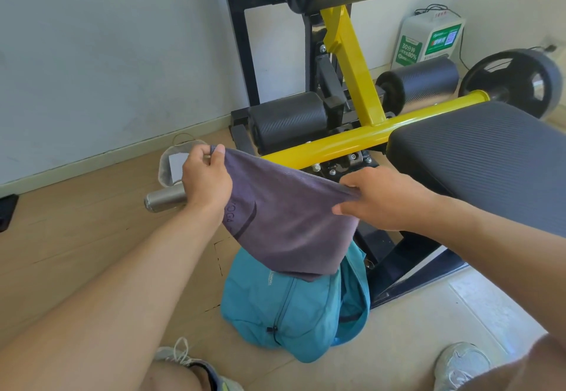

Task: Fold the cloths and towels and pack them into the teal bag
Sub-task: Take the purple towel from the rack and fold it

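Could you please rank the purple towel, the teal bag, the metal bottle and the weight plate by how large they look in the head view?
1. Purple towel and teal bag: they look alike, and the towel hides part of the bag.
2. Weight plate, though it lies farther from the camera.
3. Metal bottle, partly behind the left hand.

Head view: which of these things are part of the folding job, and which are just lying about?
Job:
purple towel, held up by left hand and right hand
teal bag on the floor below it

Lying about:
metal bottle
grey cloth by the wall, possibly job-related
weight bench
white charger box
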Available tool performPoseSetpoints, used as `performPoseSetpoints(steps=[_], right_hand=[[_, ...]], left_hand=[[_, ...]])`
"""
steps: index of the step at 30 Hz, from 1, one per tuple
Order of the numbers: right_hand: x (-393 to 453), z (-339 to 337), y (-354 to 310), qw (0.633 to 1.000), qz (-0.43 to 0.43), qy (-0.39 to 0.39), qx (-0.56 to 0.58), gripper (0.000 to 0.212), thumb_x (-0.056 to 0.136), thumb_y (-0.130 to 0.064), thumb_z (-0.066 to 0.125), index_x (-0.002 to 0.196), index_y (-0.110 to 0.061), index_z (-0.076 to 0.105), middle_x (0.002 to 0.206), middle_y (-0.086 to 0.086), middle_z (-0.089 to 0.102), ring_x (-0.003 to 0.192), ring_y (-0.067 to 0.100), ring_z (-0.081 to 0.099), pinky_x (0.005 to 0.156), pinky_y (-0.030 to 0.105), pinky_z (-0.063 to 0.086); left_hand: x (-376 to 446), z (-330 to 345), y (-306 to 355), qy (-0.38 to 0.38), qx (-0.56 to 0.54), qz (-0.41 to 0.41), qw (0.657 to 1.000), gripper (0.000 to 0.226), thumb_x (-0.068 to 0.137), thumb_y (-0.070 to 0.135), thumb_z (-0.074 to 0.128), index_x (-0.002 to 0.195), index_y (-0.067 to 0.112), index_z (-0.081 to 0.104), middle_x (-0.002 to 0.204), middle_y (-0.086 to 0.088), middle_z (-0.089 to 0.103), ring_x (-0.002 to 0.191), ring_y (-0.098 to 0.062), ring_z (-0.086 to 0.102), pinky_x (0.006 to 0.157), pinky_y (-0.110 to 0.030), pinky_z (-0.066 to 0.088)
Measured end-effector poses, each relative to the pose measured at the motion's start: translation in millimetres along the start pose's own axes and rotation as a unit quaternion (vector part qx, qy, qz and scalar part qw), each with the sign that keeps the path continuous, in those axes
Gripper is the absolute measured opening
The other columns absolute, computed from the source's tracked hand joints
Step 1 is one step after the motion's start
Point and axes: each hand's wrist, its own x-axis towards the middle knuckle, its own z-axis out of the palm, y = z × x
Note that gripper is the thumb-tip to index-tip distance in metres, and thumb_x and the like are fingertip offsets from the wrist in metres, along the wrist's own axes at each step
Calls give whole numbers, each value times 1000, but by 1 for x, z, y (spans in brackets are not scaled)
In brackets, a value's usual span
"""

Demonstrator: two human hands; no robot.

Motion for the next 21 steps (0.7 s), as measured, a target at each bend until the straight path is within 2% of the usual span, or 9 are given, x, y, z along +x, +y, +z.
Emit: performPoseSetpoints(steps=[2, 4, 7, 10, 12, 14, 16, 18, 21], right_hand=[[-2, -2, -4, 994, -46, 23, 100, 31, 92, -46, 66, 79, -18, 66, 71, -2, 63, 65, 12, 56, 62, 33, 46], [-4, -4, -8, 983, -91, 62, 147, 19, 93, -40, 67, 87, -23, 73, 81, -6, 70, 77, 9, 63, 70, 34, 52], [-5, -9, -12, 962, -113, 130, 211, 15, 87, -42, 73, 82, -28, 73, 90, -9, 68, 88, 6, 60, 77, 22, 48], [-2, -7, -10, 961, -119, 133, 213, 42, 78, -57, 73, 74, -16, 65, 100, 1, 65, 96, 10, 58, 83, 24, 48], [0, -4, -5, 965, -124, 101, 208, 58, 78, -62, 66, 73, -4, 60, 101, 9, 66, 98, 15, 59, 84, 30, 50], [3, -1, 1, 967, -109, 72, 218, 60, 85, -62, 60, 73, -3, 57, 91, 5, 67, 87, 15, 62, 81, 36, 54], [5, 0, 7, 968, -84, 74, 226, 57, 92, -56, 58, 69, -5, 53, 68, 3, 56, 63, 13, 51, 66, 37, 46], [8, 1, 9, 966, -60, 114, 225, 52, 90, -48, 69, 64, -7, 50, 60, 9, 51, 55, 10, 42, 58, 34, 39], [9, 0, 11, 946, -15, 190, 263, 47, 79, -34, 83, 63, -8, 48, 54, 1, 51, 50, 7, 42, 53, 30, 39]], left_hand=[[2, 1, -2, -3, -22, -31, 999, 17, 104, 31, 54, 96, 16, 58, 71, 9, 50, 63, -9, 43, 57, -22, 35], [5, 2, -1, 6, -58, -53, 997, 17, 104, 31, 54, 98, 17, 58, 73, 9, 51, 66, -10, 44, 58, -23, 36], [13, -1, 2, 61, -99, -79, 990, 20, 104, 34, 53, 107, 16, 61, 86, 5, 57, 69, -10, 46, 54, -18, 37], [24, -7, 2, 127, -110, -87, 982, 24, 104, 35, 53, 112, 15, 63, 99, 1, 59, 78, -14, 50, 47, -11, 36], [29, -11, 2, 150, -112, -84, 979, 22, 103, 34, 53, 112, 16, 63, 97, 2, 59, 83, -16, 52, 49, -14, 37], [32, -13, 1, 155, -111, -74, 979, 21, 103, 33, 54, 109, 16, 63, 88, 6, 59, 84, -16, 52, 59, -16, 37], [33, -13, -1, 145, -110, -68, 981, 17, 103, 33, 55, 103, 17, 61, 78, 12, 55, 82, -15, 52, 58, -17, 38], [31, -13, -1, 130, -101, -61, 985, 15, 103, 34, 55, 99, 19, 56, 77, 12, 55, 80, -15, 52, 55, -15, 39], [28, -11, -1, 105, -77, -42, 991, 16, 102, 36, 56, 98, 21, 57, 89, 5, 60, 77, -13, 51, 65, -16, 40]])
